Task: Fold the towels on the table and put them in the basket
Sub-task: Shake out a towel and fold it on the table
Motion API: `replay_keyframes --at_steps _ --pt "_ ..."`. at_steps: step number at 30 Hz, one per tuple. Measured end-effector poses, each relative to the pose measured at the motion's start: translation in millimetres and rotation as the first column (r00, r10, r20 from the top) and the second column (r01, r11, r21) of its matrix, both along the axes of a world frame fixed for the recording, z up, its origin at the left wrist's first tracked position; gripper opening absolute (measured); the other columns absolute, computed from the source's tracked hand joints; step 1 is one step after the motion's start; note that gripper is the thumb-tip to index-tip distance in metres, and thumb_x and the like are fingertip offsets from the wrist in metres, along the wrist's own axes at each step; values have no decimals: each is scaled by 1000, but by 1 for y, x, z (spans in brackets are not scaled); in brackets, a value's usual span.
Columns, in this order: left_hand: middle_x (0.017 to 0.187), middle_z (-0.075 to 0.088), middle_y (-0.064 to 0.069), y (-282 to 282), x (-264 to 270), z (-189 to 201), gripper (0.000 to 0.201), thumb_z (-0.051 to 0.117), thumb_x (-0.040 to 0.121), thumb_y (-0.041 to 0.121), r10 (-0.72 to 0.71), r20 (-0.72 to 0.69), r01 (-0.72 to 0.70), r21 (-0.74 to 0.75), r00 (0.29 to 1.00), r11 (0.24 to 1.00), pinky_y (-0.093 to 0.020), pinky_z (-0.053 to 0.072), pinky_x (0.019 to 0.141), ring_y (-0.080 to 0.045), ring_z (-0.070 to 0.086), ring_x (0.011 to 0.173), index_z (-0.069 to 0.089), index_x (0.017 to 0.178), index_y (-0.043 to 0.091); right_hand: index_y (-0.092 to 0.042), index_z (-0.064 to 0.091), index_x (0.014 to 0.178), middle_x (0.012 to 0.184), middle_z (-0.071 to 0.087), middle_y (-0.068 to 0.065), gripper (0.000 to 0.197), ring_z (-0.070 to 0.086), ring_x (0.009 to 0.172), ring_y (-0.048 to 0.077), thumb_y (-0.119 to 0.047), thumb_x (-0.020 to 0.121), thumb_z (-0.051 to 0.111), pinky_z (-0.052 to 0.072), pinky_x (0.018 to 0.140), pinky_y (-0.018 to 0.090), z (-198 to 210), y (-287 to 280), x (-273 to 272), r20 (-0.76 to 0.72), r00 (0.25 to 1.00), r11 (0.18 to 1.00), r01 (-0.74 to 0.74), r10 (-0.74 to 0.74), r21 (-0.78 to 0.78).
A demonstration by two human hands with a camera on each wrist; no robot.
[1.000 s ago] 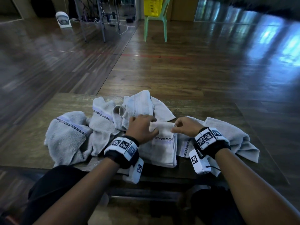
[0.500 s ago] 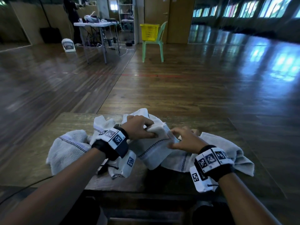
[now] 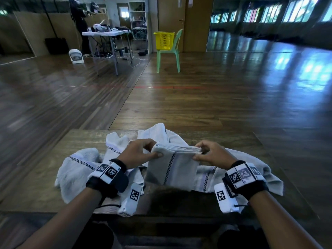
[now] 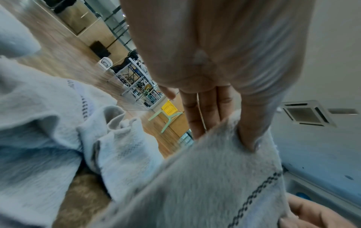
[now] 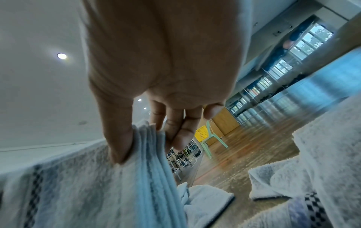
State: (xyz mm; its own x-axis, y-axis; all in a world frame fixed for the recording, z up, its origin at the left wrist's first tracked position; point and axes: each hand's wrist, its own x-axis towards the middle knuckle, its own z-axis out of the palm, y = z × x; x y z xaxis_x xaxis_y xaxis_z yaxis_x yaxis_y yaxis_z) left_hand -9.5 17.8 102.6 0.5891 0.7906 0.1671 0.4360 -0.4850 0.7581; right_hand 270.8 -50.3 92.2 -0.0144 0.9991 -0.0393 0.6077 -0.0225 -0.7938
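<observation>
A folded grey towel (image 3: 172, 166) with a checkered stripe hangs upright above the wooden table (image 3: 36, 169), held by its top corners. My left hand (image 3: 143, 153) pinches the left top corner (image 4: 244, 138) between thumb and fingers. My right hand (image 3: 206, 151) pinches the stacked layers (image 5: 144, 138) at the right top corner. Several unfolded grey towels lie crumpled on the table, to the left (image 3: 79, 168), behind (image 3: 158, 132) and to the right (image 3: 242, 166). The yellow basket (image 3: 163, 40) stands on a green chair (image 3: 170, 54) far across the room.
A wide wooden floor (image 3: 197, 101) lies between the table and the chair. At the far left stand a white folding table (image 3: 106, 33) with gear and cables, a person beside it, and a white fan (image 3: 76, 56) on the floor.
Both hands have lifted the folded towel off the table and turned it upright. My head has tilted up, bringing the basket and far room into view.
</observation>
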Motion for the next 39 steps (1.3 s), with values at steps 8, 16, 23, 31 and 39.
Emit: replay_keyframes --at_steps 8,16,23,31,39 --pt "80 58 3 -6 -4 -30 16 72 80 27 -8 38 12 -113 999 994 -13 44 65 -5 54 74 60 85 17 -19 64 95 87 69 -5 21 64 79 6 -14 77 73 50 72 18 -5 3 3 -20 1000 1000 -16 16 -2" --pt "75 56 -1 6 -6 -32 23 68 82 31 45 -25 -51 -315 999 948 -27 46 61 -14 53 70 56 84 12 2 68 91 75 62 9 29 55 68 15 -26 83 69 40 69 25 -4 8 -3 18 993 964 -112 119 -239" --pt "106 64 1 8 8 -80 28 50 89 39 80 -654 -71 40 752 997 -37 26 95 -21 55 104 51 109 19 -23 48 114 90 52 -10 38 52 103 16 -38 82 63 31 94 38 -62 16 -30 536 820 947 -23 201 -319" --pt "112 59 -1 16 12 -83 22 54 88 32 3 -634 72 93 773 993 -36 40 92 -22 56 105 60 107 22 -30 57 111 118 52 0 31 47 115 18 -42 82 60 32 96 40 -70 28 -31 663 712 970 -118 233 -214" --pt "104 62 0 25 11 -87 12 59 87 25 -39 -595 108 81 803 991 -34 48 83 -20 57 96 63 97 20 -33 53 79 102 56 -1 13 54 99 19 -41 78 62 45 87 40 -72 36 -28 599 745 950 -155 293 -273"
